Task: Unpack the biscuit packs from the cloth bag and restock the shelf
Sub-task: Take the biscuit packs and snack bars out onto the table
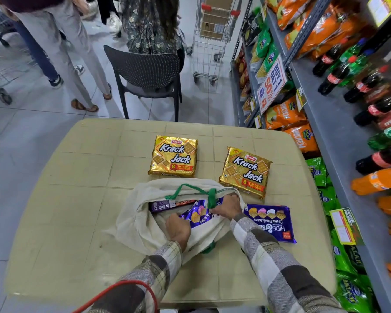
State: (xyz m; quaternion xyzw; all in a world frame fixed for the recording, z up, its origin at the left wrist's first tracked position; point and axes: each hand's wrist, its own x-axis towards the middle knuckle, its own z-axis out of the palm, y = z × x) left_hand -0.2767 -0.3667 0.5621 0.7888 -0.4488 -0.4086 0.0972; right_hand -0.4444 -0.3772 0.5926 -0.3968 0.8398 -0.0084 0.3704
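A shop aisle, grey tiled floor, and a beige square plastic table (81,199) drawn up beside the grey metal shelving (325,123) on the right, which is stocked with orange and green snack bags and cola bottles. Three packs are out already: one gold foil Krack Jack cracker pack (173,156) toward the table's far edge, a second gold Krack Jack pack (245,172) nearer the right edge, and a purple Hide & Seek creme sandwich pack (271,222) lying flat just beside the bag, between it and the right edge.

Unpacking is mid-way. The cream cloth bag with green handles (136,222) lies slumped at the near middle of the table, mouth open. The left hand (178,229) is inside the mouth, fingers curled down onto another purple biscuit pack in the bag (198,216); the right hand (227,207) is closed on the bag's rim by the green handle, holding it open.

Next, I'd say, the purple pack must slide clear of the cloth without snagging the handle.

A dark purple slim pack (167,204) shows deeper inside; how many more lie under it can't be told. The left fingertips are hidden by the pack.
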